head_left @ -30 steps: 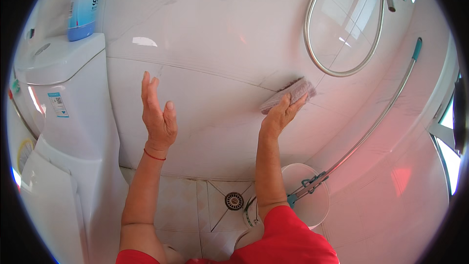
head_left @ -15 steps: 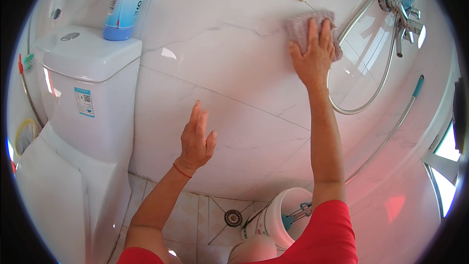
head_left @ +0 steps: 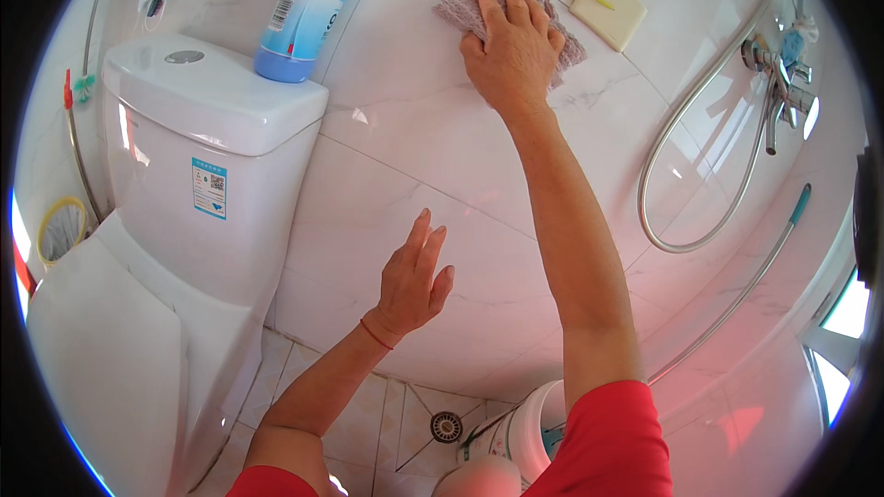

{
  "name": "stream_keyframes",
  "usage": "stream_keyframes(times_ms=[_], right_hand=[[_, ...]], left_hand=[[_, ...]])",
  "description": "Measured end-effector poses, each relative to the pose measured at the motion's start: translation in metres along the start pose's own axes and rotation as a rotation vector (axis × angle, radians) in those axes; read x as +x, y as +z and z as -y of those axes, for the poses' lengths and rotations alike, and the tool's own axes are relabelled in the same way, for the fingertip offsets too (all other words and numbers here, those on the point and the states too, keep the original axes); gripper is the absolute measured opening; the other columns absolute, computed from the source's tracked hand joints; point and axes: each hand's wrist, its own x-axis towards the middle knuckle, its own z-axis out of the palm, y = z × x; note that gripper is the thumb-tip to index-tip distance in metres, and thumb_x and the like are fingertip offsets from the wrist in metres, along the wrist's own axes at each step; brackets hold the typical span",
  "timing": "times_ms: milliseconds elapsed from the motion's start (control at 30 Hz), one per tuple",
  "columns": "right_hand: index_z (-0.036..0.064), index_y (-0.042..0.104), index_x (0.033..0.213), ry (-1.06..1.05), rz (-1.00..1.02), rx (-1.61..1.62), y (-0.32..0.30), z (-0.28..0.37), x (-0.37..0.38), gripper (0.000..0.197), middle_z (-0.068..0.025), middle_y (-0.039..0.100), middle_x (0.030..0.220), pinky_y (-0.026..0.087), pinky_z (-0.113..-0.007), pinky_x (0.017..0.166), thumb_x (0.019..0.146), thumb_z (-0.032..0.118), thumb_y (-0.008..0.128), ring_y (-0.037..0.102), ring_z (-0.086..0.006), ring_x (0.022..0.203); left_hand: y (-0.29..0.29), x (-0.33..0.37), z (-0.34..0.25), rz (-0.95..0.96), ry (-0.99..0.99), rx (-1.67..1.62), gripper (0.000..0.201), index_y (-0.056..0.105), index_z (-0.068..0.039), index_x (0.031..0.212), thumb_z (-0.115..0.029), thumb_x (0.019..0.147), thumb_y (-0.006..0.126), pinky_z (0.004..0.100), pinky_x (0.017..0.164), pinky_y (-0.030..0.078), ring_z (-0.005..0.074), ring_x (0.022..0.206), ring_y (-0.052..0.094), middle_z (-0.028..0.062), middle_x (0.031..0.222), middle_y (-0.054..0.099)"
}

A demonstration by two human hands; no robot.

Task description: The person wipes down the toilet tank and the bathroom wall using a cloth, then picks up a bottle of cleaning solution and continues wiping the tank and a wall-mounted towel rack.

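Pressing the cloth (head_left: 516, 9) flat on the wall tile (head_left: 405, 156), high up beside the bottle (head_left: 308, 9), with right hand (head_left: 511, 51) spread over it; left hand (head_left: 414, 281) open, empty, resting near the wall. Better keeping even pressure, overlapping the strokes.

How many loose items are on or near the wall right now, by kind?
Cloths: 1, the pinkish cloth under the right hand
Bottles: 1, the blue bottle on the toilet tank
Buckets: 1, the white bucket
Total: 3
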Motion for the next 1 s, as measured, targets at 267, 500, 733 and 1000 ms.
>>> stream_keyframes(times_ms=[267, 500, 733, 1000], right_hand=[[0.0180, 0.063, 0.109, -0.552, 0.283, 0.253, 0.006, 0.043, -0.056, 0.043, -0.0031, 0.050, 0.127, 0.030, -0.047, 0.098, 0.066, 0.014, 0.067, 0.040, -0.0215, 0.121], [0.0182, 0.062, 0.112, -0.381, 0.309, 0.257, -0.013, 0.031, -0.061, 0.048, -0.0029, 0.046, 0.131, 0.026, -0.054, 0.103, 0.065, 0.016, 0.069, 0.038, -0.0223, 0.124], [0.0161, 0.059, 0.115, -0.083, 0.185, 0.062, -0.039, -0.028, -0.088, 0.051, -0.0052, 0.042, 0.133, 0.023, -0.059, 0.102, 0.064, 0.015, 0.066, 0.036, -0.0252, 0.125], [0.0171, 0.056, 0.118, -0.035, 0.165, 0.004, -0.067, -0.079, -0.135, 0.058, -0.0065, 0.041, 0.134, 0.024, -0.060, 0.100, 0.062, 0.017, 0.066, 0.036, -0.0277, 0.124]], left_hand=[[0.005, -0.007, 0.007, -0.089, 0.015, -0.062, 0.039, 0.045, 0.009, 0.119, -0.010, 0.085, 0.052, 0.0387, 0.080, 0.051, 0.0387, 0.098, 0.059, 0.0300, 0.126, 0.047], [0.001, -0.008, 0.017, -0.036, -0.042, 0.190, 0.041, 0.049, 0.006, 0.118, -0.014, 0.082, 0.054, 0.0410, 0.086, 0.044, 0.0361, 0.102, 0.054, 0.0278, 0.130, 0.043], [0.007, -0.021, 0.037, 0.063, -0.102, 0.280, 0.049, 0.043, 0.004, 0.124, -0.016, 0.081, 0.054, 0.0453, 0.097, 0.034, 0.0368, 0.113, 0.044, 0.0266, 0.137, 0.035], [0.017, -0.038, 0.045, 0.215, -0.102, 0.427, 0.055, 0.038, 0.002, 0.132, -0.016, 0.082, 0.051, 0.0535, 0.106, 0.022, 0.0365, 0.133, 0.029, 0.0222, 0.143, 0.030]])
